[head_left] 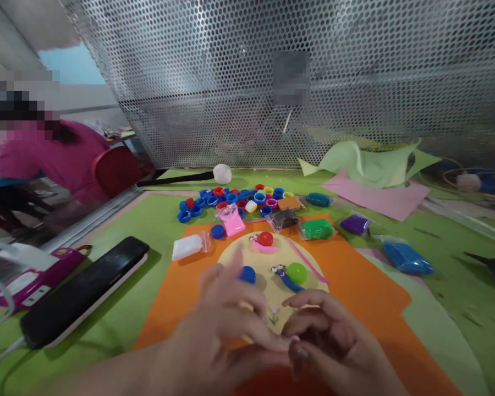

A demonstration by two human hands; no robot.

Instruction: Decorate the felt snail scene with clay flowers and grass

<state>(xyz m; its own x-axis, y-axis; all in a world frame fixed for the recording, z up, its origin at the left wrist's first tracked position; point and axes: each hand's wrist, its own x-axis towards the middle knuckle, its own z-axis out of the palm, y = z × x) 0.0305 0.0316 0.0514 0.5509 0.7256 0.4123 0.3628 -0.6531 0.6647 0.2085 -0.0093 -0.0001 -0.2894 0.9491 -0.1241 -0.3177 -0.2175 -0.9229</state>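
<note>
Hands: the left hand [231,316] and the right hand [334,335] meet low in view, fingertips together; each pinches thumb to finger on a small pink piece [293,340], the left's other fingers spread, the right's curled.
Pink piece: caught between the fingertips, so equally near both hands, below the cream disc [239,242] in view; too covered and blurred to give its long axis.
Blue cap: one loose cap [248,274] on the disc, beyond the left hand and nearer to it than to the right; whether they touch cannot be told.
Snails: two on the disc, a pink snail [265,241] with a red shell and a blue snail [291,275] with a green one, the latter's body slanting down toward the right hand.
Strip: one, pink [307,261], slanting down rightward.
Flower: one [274,313], between the hands.
Packets: eight, around the orange sheet [367,286].
Cap heap: bottle caps [231,198] at the bench's [157,220] far side, too jumbled to count.
</note>
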